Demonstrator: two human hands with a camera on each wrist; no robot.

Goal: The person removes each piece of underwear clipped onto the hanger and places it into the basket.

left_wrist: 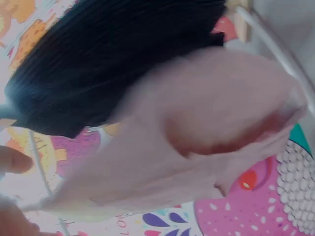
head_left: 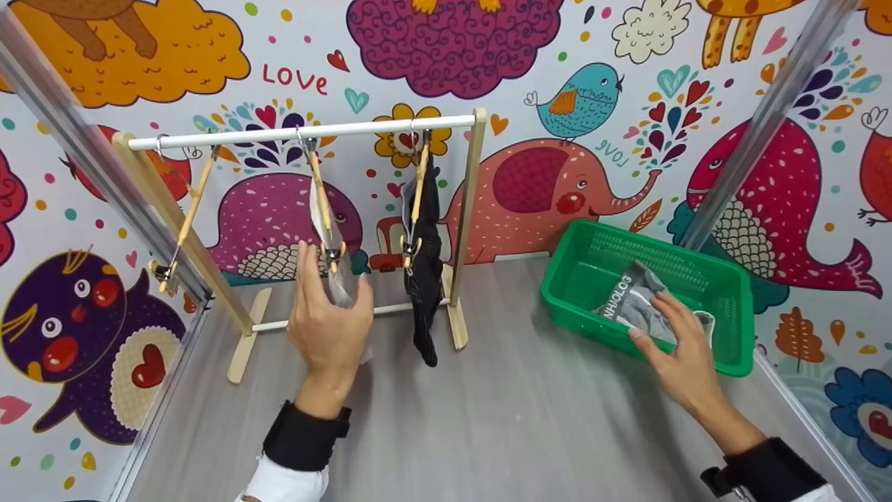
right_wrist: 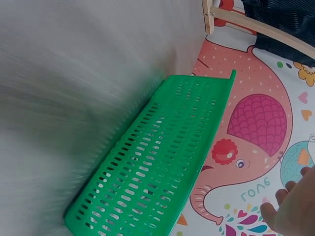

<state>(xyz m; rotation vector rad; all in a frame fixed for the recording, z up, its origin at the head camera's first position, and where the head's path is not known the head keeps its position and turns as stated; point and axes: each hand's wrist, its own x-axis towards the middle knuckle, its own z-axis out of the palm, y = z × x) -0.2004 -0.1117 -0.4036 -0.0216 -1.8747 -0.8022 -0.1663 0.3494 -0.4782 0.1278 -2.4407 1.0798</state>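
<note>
The left hand (head_left: 331, 335) is held up in front of the rack (head_left: 467, 202), its fingers straight and close together and its thumb well apart from them, leaving a wide gap. The pale cloth (head_left: 340, 289) hangs from the middle hanger (head_left: 320, 185), just beyond that gap; whether the fingertips touch it, I cannot tell. In the left wrist view the pale cloth is blurred, with part of the hand at the left edge.

The right hand (head_left: 683, 355) is above the near side of the green basket (head_left: 697, 268), on the right. Its fingers are loosely spread, the thumb apart, gripping nothing. Below them, inside the basket, lies a crumpled grey cloth (head_left: 637, 310) with pale lettering; contact with it is unclear.

On the rack, the black cloth (head_left: 426, 279) hangs from the right hanger (head_left: 419, 188), while the left hanger (head_left: 191, 209) is bare. Both rack and basket stand on a grey surface (head_left: 502, 390), near the patterned wall (head_left: 460, 59).
</note>
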